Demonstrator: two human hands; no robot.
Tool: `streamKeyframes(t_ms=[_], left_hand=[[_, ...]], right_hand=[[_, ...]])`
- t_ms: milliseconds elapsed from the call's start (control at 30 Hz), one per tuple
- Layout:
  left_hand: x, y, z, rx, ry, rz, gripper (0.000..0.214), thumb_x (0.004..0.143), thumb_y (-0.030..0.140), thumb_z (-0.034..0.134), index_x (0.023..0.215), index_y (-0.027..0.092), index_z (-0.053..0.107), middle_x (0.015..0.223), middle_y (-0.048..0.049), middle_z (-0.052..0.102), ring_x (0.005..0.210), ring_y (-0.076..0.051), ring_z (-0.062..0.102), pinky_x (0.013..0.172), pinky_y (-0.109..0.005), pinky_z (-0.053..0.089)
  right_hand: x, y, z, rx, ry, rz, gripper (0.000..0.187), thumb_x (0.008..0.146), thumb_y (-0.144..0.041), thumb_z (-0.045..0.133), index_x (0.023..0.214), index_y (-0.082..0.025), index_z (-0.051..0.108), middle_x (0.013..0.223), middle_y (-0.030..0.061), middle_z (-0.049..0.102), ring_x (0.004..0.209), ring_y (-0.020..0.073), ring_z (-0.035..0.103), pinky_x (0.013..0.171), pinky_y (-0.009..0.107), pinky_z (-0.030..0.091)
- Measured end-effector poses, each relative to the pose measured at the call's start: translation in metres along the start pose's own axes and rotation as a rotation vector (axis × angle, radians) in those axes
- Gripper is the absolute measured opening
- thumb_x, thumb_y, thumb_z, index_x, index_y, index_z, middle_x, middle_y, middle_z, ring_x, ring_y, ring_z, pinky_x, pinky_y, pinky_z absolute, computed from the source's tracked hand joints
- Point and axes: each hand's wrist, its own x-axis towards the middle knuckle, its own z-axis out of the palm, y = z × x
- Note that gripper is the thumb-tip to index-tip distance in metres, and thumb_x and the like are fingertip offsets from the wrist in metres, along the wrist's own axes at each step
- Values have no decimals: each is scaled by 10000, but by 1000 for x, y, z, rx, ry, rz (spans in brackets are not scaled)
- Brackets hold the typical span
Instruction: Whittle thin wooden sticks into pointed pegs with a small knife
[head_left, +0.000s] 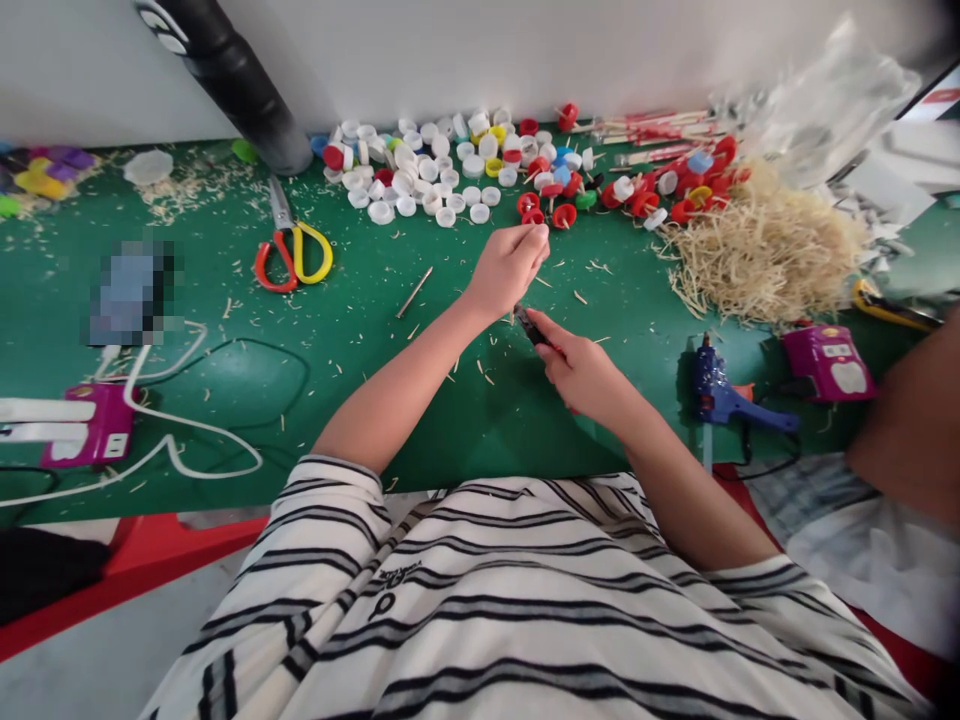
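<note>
You seem to be at a trimming or nipping step: your right hand (589,375) grips one pair of pliers (529,324), fingers wrapped around the handles, to the right of the scissors (297,240) and a little nearer you. The tool's nose points at the underside of your left hand (506,265), whose fingers are curled closed; you can't tell from here what they hold, because the fist hides it. The next move probably calls for a steady left hand and fingertips clear of the nose.

Counted against those single scissors: just right of them lies one thin rod (415,292). Beyond and to the right, white caps (403,183) number several dozen, too overlapped to count exactly; farther right you have at least three red caps (564,216) near your left hand, with more behind. Well to the right sit one heap of straw-like strands (757,245) and one blue glue gun (720,395). You have two magenta power blocks (829,362), one far right, one left and nearer you. One phone (131,290) lies left, and one black bottle (247,95) stands just beyond the scissors on the green worktop (360,330).
</note>
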Motion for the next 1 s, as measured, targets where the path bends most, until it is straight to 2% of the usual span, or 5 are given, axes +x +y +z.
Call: streamKeyframes(t_ms=[167, 400, 600, 733, 1000], left_hand=[[0, -3, 6, -3, 96, -23, 631, 929, 829, 289, 707, 253, 417, 503, 50, 302, 467, -99, 335, 446, -281, 320], [4, -3, 5, -3, 160, -53, 659, 910, 860, 241, 702, 258, 414, 491, 45, 306, 445, -105, 357, 426, -288, 322], [5, -3, 3, 39, 123, -36, 668, 890, 885, 207, 673, 265, 329, 493, 62, 239, 427, -96, 240, 406, -293, 215], [5, -5, 4, 56, 119, -22, 685, 863, 912, 199, 667, 267, 323, 499, 56, 242, 441, -104, 243, 423, -306, 211], [11, -11, 1, -52, 94, -48, 666, 888, 888, 174, 681, 275, 332, 505, 56, 177, 493, -102, 198, 476, -321, 177]], right_hand=[[2, -15, -7, -94, -99, 105, 628, 1047, -323, 327, 1673, -276, 306, 893, 56, 736, 408, 114, 519, 506, 291, 496], [11, -23, -10, -200, -93, 58, 606, 1050, -300, 321, 1654, -268, 349, 901, 64, 744, 398, 113, 524, 534, 298, 491], [13, -27, -13, -272, -64, 11, 601, 1032, -246, 358, 1630, -250, 410, 1039, 92, 774, 679, 196, 694, 704, 318, 521], [10, -23, -8, -288, -33, -24, 602, 1039, -241, 338, 1639, -215, 390, 1152, 127, 769, 895, 252, 730, 780, 328, 517], [-21, -11, 8, -381, -55, 49, 592, 1067, -309, 290, 1655, -259, 343, 1063, 115, 787, 847, 284, 728, 698, 319, 468]])
